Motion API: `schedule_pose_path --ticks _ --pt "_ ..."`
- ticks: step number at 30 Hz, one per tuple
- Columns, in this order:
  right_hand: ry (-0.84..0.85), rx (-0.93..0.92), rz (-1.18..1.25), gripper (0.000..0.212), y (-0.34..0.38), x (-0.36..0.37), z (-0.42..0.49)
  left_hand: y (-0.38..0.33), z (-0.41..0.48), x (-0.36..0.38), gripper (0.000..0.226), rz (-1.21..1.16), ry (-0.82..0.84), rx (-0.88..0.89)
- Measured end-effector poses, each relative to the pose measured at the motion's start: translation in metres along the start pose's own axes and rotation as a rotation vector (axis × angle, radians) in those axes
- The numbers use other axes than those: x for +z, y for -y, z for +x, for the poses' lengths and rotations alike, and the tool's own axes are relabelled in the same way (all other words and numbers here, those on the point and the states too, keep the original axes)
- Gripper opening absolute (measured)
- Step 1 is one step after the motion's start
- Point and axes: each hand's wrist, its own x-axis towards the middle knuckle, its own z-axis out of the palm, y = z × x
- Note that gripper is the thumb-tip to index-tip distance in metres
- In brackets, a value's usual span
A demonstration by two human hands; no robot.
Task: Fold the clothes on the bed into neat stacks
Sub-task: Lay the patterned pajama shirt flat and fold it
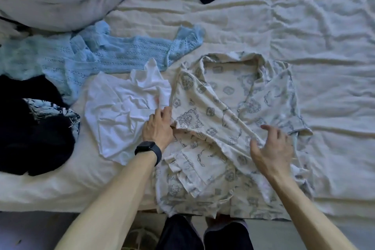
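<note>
cream fabric shirt w/ grey-blue print (223, 91): crumpled, collar open, on white bed (324, 46) | L hand (158, 126): grips shirt edge | R hand (272, 146): fingers spread, holding nothing

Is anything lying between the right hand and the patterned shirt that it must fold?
Nothing visible does. The right hand is open over the patterned shirt, with only shirt fabric under it. The left hand holds the shirt's left edge, beside the white garment.

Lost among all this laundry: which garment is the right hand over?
The cream printed shirt, spread straight ahead; the right hand hovers over it. Blue knit, white top and dark clothes lie left.
</note>
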Motion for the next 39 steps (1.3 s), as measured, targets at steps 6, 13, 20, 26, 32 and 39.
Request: schedule_pose_path --ticks 6,13,20,26,32,39 --pt "0.317 -0.317 0.248 0.053 0.177 0.036 0.078 0.023 -0.010 -0.004 0.028 -0.291 -0.097 -0.020" --pt "0.361 -0.247 -0.282 0.044 0.260 0.072 0.150 0.054 -0.014 0.006 0.036 -0.347 -0.207 0.314" --pt "0.371 -0.181 0.106 0.024 0.269 0.076 0.161 0.076 -0.007 0.017 0.052 -0.263 -0.058 0.274" --pt "0.093 -0.115 0.463 0.034 0.217 0.062 0.118 0.063 0.002 0.005 0.041 -0.259 0.002 0.185" --pt "-0.083 -0.174 0.156 0.011 0.079 0.053 0.018 0.008 0.010 0.018 0.021 -0.252 -0.313 0.506" --pt "0.224 0.006 -0.417 0.085 -0.052 0.086 -0.051 -0.039 0.027 0.067 0.081 0.186 0.183 0.623"
